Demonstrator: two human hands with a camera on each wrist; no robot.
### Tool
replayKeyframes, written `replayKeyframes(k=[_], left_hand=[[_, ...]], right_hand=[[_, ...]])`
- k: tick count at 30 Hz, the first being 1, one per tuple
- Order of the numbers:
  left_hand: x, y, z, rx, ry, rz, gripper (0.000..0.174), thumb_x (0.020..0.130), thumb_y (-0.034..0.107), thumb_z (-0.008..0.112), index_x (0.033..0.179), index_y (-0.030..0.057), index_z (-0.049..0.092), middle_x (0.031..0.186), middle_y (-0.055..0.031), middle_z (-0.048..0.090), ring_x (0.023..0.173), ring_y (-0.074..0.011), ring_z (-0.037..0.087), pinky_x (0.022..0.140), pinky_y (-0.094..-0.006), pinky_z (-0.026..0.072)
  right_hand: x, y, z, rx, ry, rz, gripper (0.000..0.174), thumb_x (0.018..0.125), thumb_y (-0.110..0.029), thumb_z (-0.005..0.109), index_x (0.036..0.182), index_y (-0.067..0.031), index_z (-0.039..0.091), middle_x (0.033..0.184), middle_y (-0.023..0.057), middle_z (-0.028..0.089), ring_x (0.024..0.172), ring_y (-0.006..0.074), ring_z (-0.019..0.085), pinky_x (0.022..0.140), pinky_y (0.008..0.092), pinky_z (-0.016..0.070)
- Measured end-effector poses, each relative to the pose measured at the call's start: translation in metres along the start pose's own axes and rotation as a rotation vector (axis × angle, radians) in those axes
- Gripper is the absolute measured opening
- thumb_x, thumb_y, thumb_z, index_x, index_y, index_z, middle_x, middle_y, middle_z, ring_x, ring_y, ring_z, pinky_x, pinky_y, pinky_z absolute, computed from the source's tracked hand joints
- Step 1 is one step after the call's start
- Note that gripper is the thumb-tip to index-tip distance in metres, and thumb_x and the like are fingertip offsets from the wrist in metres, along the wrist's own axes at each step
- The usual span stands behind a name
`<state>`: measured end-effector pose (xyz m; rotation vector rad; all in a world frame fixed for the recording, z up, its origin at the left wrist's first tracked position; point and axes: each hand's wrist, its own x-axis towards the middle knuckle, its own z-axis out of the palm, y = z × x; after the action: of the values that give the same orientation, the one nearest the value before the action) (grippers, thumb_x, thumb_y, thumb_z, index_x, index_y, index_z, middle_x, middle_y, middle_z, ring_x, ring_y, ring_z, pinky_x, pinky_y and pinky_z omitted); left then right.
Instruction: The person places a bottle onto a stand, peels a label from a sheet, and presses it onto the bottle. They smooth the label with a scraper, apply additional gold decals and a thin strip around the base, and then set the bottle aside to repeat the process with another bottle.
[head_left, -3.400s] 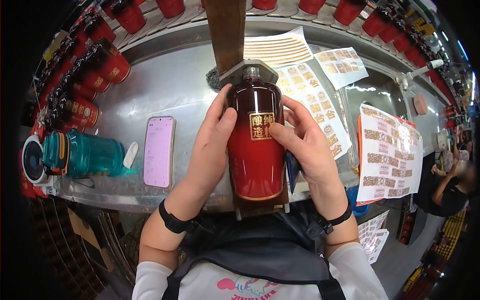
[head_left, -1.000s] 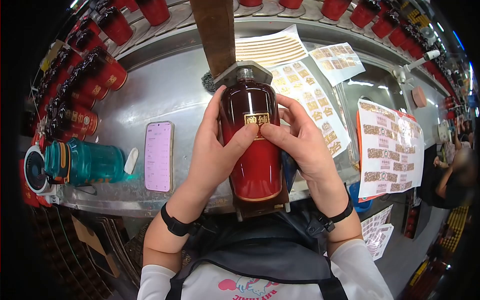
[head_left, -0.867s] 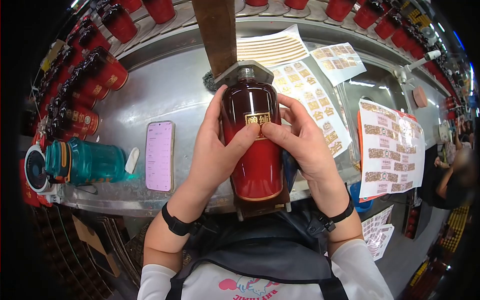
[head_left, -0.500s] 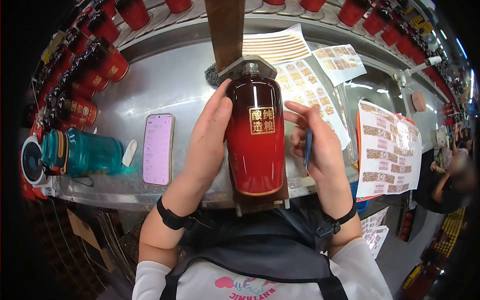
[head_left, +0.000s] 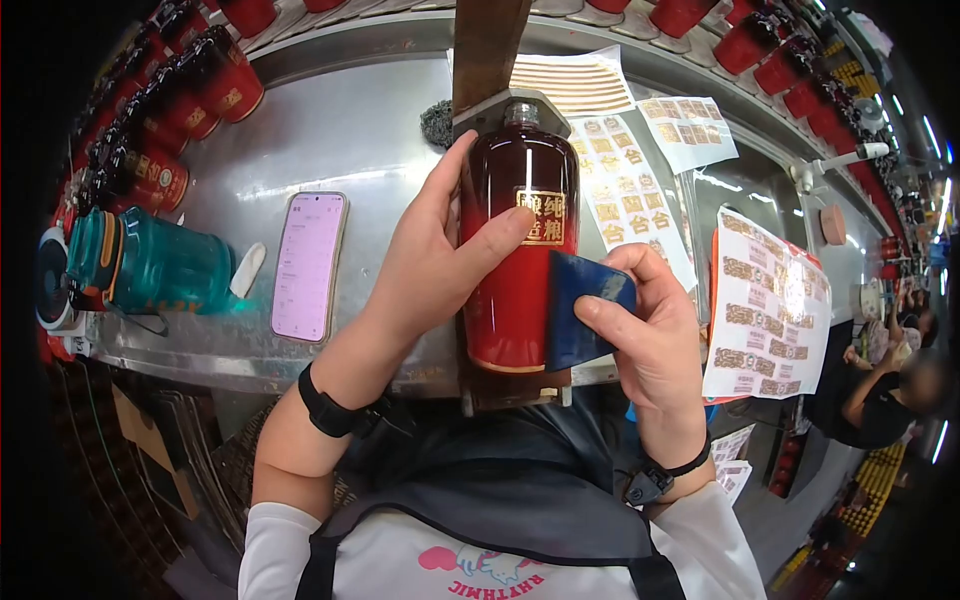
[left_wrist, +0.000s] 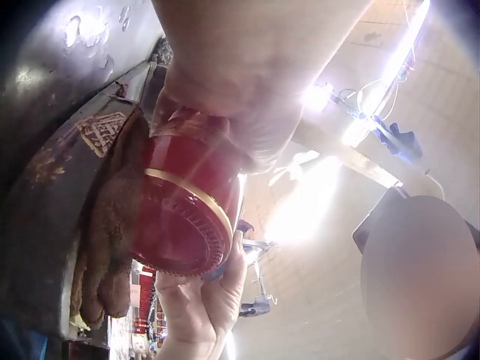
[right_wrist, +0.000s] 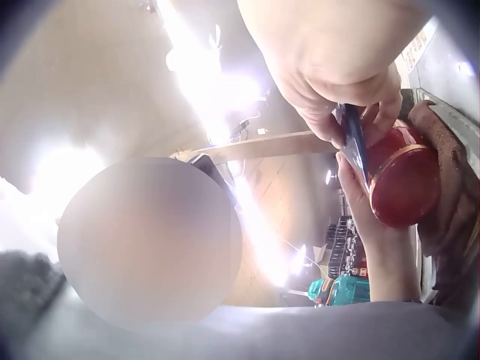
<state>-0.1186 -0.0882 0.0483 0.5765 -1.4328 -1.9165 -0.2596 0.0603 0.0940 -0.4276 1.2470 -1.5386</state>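
A glossy dark-to-red bottle [head_left: 510, 310] lies on a brown padded rest, its neck toward the far side. My left hand [head_left: 420, 260] grips it from the left, the thumb pressing on the gold label [head_left: 552, 228] and covering part of it. My right hand [head_left: 655, 345] pinches a flat blue scraper [head_left: 578, 325] between thumb and fingers, its edge at the bottle's lower right side. From below, the left wrist view shows the bottle's base [left_wrist: 180, 232]. The thin side of the scraper [right_wrist: 352, 139] appears against the bottle in the right wrist view.
A phone [head_left: 308, 265], a teal water jug [head_left: 165, 260] and a white piece stand left on the metal table. Label sheets [head_left: 625, 190] lie beyond the bottle, with another sheet [head_left: 768, 310] at right. Red bottles [head_left: 225, 80] line the back and left.
Both thumbs pressed the label a second ago; the right hand then came off the bottle and brought the blue scraper round to its right side. The left thumb lifted and came back onto the label.
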Motion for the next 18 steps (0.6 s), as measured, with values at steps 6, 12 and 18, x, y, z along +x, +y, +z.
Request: replayKeyframes(k=[6,12,18], left_hand=[[0.0003,0.0001,0.0006,-0.02,0.0,-0.005,0.081,0.094,0.018,0.071,0.151,-0.0122,0.021,0.141,-0.0192,0.049,0.129,-0.0222,0.05,0.11,-0.0355,0.0394],[0.0005,-0.0013,0.0001,-0.007,0.001,0.008,0.082,0.094,0.019,0.071,0.15,-0.0126,0.021,0.141,-0.0199,0.049,0.129,-0.0229,0.05,0.111,-0.0358,0.0391],[0.0002,-0.0005,0.0,-0.026,-0.014,-0.001,0.081,0.094,0.019,0.07,0.15,-0.0124,0.021,0.14,-0.02,0.049,0.129,-0.0228,0.051,0.11,-0.0357,0.0398]], right_hand=[[0.0014,0.0023,0.0038,-0.03,0.001,-0.027,0.031,0.084,0.008,0.073,0.106,-0.003,0.054,0.097,0.0044,0.066,0.087,0.0067,0.063,0.079,0.0213,0.0523],[0.0017,0.0041,0.0012,-0.041,-0.013,-0.036,0.031,0.084,0.008,0.073,0.107,-0.0031,0.054,0.099,0.0049,0.066,0.089,0.0075,0.063,0.08,0.0216,0.0523],[0.0015,0.0036,0.0028,-0.027,-0.007,-0.028,0.032,0.084,0.008,0.073,0.107,-0.0031,0.053,0.099,0.0049,0.066,0.089,0.0077,0.063,0.08,0.0218,0.0525]])
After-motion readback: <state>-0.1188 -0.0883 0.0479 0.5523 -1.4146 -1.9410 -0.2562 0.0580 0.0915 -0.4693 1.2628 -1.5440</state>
